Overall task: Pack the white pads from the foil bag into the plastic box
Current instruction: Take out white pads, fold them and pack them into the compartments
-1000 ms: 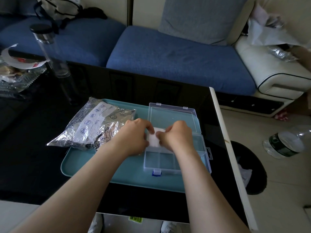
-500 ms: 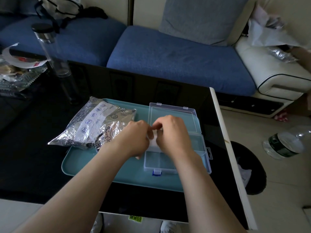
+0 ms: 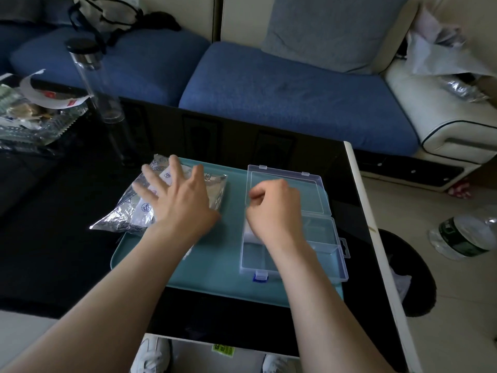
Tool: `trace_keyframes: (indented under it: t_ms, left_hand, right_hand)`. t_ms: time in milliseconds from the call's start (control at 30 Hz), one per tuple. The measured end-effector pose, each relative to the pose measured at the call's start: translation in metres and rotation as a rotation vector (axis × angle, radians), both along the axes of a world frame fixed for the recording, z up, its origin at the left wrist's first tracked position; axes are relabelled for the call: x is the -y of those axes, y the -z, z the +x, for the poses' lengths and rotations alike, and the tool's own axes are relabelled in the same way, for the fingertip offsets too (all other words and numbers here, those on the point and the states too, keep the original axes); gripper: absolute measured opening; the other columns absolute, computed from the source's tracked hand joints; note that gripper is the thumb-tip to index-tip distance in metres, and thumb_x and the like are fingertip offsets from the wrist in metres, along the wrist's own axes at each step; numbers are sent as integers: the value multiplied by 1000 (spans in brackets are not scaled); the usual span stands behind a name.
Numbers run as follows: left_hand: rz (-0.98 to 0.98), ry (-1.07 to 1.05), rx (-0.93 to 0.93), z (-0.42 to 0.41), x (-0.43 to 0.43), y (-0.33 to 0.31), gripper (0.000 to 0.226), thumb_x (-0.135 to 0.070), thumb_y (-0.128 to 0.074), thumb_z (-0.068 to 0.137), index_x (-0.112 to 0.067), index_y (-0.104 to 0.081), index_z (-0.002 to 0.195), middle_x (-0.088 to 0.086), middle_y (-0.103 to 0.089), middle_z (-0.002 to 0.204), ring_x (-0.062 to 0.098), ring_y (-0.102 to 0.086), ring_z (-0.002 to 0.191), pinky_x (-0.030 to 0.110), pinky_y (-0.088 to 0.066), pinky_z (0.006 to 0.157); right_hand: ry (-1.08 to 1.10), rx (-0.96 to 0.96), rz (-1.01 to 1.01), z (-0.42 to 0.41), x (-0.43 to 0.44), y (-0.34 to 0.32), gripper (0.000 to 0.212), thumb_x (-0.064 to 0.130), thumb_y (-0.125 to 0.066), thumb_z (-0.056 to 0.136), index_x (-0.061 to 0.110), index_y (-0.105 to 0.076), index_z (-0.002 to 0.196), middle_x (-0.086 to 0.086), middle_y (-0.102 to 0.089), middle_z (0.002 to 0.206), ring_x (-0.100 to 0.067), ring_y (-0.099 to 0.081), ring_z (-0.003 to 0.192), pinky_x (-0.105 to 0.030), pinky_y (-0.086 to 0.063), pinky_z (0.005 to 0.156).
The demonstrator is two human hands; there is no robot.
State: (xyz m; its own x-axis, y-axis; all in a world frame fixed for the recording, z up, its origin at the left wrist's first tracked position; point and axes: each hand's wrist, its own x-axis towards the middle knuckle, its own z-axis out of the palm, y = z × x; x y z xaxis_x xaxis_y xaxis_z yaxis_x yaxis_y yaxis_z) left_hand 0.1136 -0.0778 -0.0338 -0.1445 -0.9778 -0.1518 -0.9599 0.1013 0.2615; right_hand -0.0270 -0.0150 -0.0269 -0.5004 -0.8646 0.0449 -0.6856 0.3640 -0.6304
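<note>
One white pad [image 3: 249, 233] lies in the plastic box [image 3: 334, 239] — more probably left; left hand [image 3: 176, 201] spread open over the foil bag [image 3: 126, 212]; right hand [image 3: 274, 211] curled, hold unclear.

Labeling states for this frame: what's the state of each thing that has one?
plastic box: open, lid laid flat behind.
white pad: in the box's left compartment.
foil bag: lying on the tray's left end, partly off it.
left hand: fingers spread, over the bag.
right hand: fingers curled over the box, nothing seen in them.
glass bottle: upright, capped.
water bottle: on its side, on the floor.
</note>
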Motion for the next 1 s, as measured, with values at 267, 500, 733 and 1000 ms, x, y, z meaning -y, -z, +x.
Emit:
trace_keyframes:
  t_ms: [267,500,733,1000]
  left_hand:
    - [14,-108,-215,14,13,0,51,-28,-60,96,-32,-52,147,7,-35,161,50,-30,143,62,-29,114]
    - [-43,-97,-285,25,22,8,47,-34,-68,94,-37,-61,141,3,-55,144,43,-46,131,55,-35,108]
    - [5,-143,-329,26,15,-4,47,-49,-67,97,-37,-60,142,3,-53,148,44,-38,137,52,-32,108]
    - [50,-63,-258,21,17,1,51,-54,-61,95,-35,-58,142,5,-41,157,44,-31,143,54,-27,116]
  right_hand:
    - [-145,359,101,37,11,0,25,11,-80,81,9,-74,105,-2,-74,94,-26,-72,100,-40,-61,87]
    - [-165,408,179,48,18,6,22,26,-78,86,23,-64,103,6,-65,92,-29,-69,105,-34,-54,76]
    - [78,661,-18,56,38,30,34,42,-63,78,29,-65,110,-1,-77,99,-26,-74,93,-47,-61,88]
    - [172,564,-25,54,42,29,34,15,-63,89,19,-40,64,2,-38,62,-21,-34,58,-29,-25,52]
